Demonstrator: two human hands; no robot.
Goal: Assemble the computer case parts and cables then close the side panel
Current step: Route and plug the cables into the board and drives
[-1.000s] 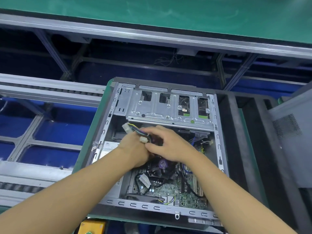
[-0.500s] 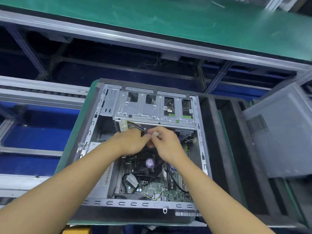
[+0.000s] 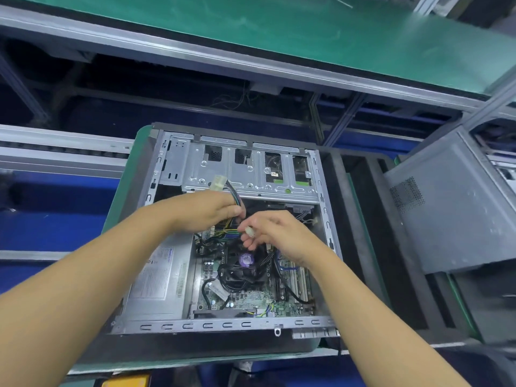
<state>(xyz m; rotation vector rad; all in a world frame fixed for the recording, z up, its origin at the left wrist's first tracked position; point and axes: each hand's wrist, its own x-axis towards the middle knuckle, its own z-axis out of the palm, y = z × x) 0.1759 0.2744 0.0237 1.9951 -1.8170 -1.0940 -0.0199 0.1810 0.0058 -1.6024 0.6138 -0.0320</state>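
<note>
An open computer case [image 3: 167,326] lies on its side on a green-edged pallet, its motherboard [image 3: 251,300] and power supply [image 3: 159,277] showing. My left hand [image 3: 212,210] grips a bundle of coloured power cables [image 3: 234,195] whose large white connector [image 3: 217,183] sticks up over the drive cage [image 3: 251,174]. To its right, my right hand [image 3: 276,233] pinches a small white connector [image 3: 250,231] on yellow and black wires, above the CPU fan [image 3: 245,259].
A grey computer case [image 3: 435,216] with a vented side stands to the right of the pallet. A green conveyor belt [image 3: 307,32] runs across the back. Metal rails [image 3: 55,152] pass on the left, and a yellow object [image 3: 125,382] shows at the bottom edge.
My hands have drawn slightly apart; the small white connector now shows clearly in my right fingers, and the large white connector stands higher over the drive cage. The camera view shifted.
</note>
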